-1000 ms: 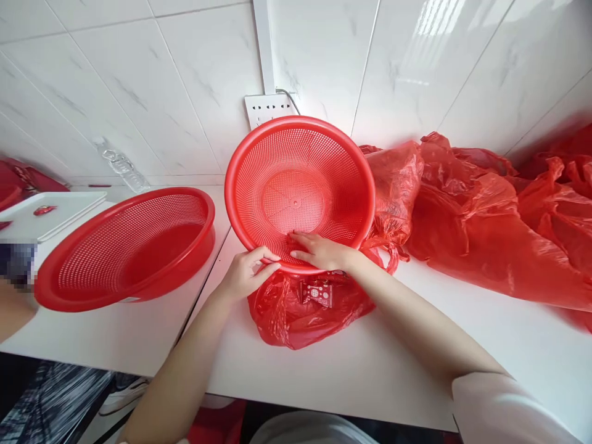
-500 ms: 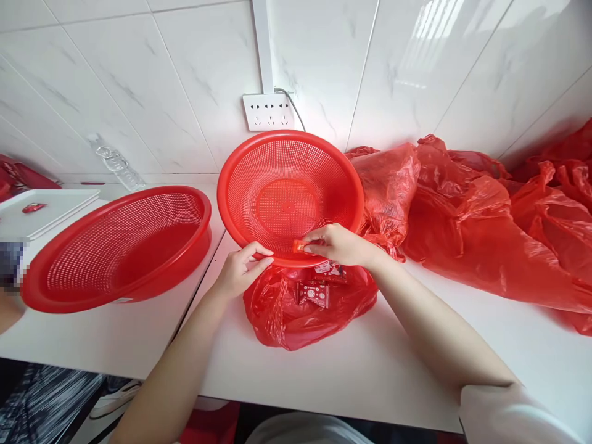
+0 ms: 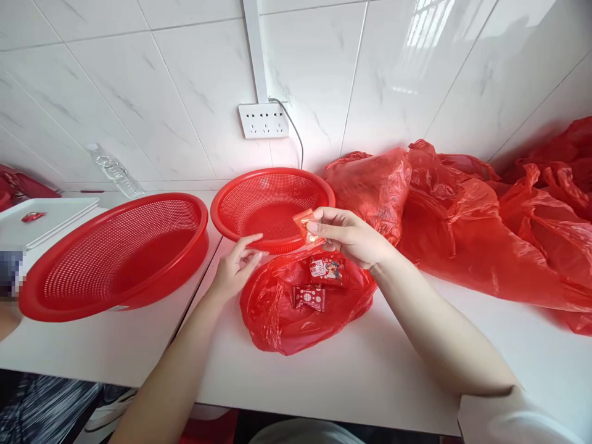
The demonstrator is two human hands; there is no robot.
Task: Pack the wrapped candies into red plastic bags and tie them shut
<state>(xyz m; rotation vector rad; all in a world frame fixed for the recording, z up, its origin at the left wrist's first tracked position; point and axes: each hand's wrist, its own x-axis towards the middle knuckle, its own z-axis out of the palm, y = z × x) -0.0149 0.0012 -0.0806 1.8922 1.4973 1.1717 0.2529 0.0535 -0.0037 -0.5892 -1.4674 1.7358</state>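
Note:
Pinched between the thumb and fingers of my right hand (image 3: 354, 237) is a small orange-red packet (image 3: 303, 223) with yellow print, held up over the front rim of the middle red plastic basket (image 3: 221, 225). My left hand (image 3: 235, 269) holds nothing; its thumb and forefinger are apart, close to the basket's front left rim. The basket stands flat on the table, with no contents visible inside. In front of it lies an open red plastic bag (image 3: 272, 336). Two wrapped packets show in the bag: a dark red patterned one (image 3: 309, 298) and a red one with a cartoon figure (image 3: 327, 269).
Another red basket (image 3: 197, 262) leans on the left, near a white tray (image 3: 69, 213) with a small red packet (image 3: 34, 216). A clear bottle (image 3: 115, 172) lies by the wall. Full red bags (image 3: 462, 240) fill the right. Part of a co-worker's arm (image 3: 8, 317) shows far left.
The middle basket has gone from tipped toward me to flat on the table. My right hand has lifted the small packet slightly up and right. My left hand has come off the rim.

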